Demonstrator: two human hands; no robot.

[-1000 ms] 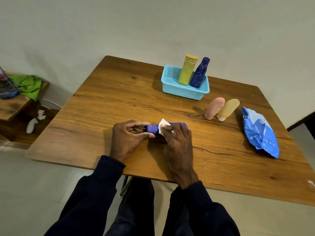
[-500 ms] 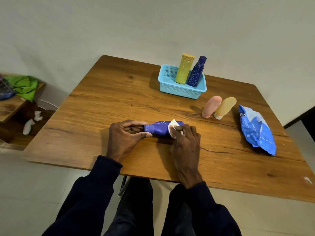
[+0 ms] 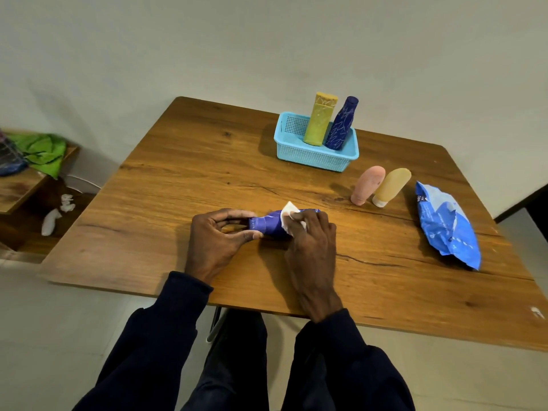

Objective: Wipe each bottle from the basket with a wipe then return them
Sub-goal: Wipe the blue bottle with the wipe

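Note:
A purple bottle (image 3: 269, 225) lies on its side on the wooden table (image 3: 178, 185), near the front. My left hand (image 3: 218, 238) grips its left end. My right hand (image 3: 311, 235) presses a white wipe (image 3: 289, 213) against the bottle's right part and hides that end. At the back, a light blue basket (image 3: 314, 157) holds a yellow bottle (image 3: 320, 120) and a dark blue bottle (image 3: 342, 123), both upright. A pink bottle (image 3: 367, 185) and a tan bottle (image 3: 391, 186) lie side by side to the right of the basket.
A blue wipes pack (image 3: 446, 223) lies near the table's right edge. Left of the table stands a low wooden shelf (image 3: 20, 188) with a green cloth (image 3: 44, 151). White scraps (image 3: 56, 212) lie below it.
My right hand slid the wipe rightward along the purple bottle, then back a little toward its middle. My left hand kept its grip on the left end.

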